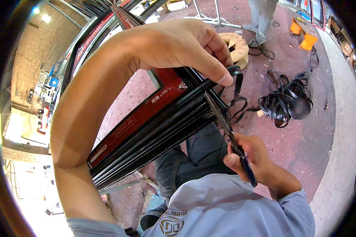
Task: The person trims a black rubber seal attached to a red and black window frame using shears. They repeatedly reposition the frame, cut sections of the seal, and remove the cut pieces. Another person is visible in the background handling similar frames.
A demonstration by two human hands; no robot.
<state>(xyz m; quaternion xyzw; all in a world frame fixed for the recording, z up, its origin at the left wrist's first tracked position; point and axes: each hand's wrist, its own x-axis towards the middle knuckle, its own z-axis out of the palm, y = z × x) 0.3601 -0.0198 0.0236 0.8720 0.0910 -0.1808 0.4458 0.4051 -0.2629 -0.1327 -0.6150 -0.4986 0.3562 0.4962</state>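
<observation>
A long window-frame-like profile [134, 118], black with red printed film along it, stretches across in front of my body. My left arm arches over it, and my left hand [186, 43] is closed at its far right end, thumb and fingers pinching a thin black rubber strip [238, 85]. From that pinch the strip bends over and hangs down toward the floor. Below, my right hand [253, 156] grips dark-handled scissors [226, 128]. Their blades point up and left, tips at the profile's end just under the strip. Whether the blades touch the strip I cannot tell.
A tangled coil of black strip [283, 96] lies on the reddish floor to the right. Beyond my left hand is a cardboard reel [237, 49]. An orange-ended stand [304, 33] and another person's legs [261, 17] are at the back. More profiles [89, 39] lean at the upper left.
</observation>
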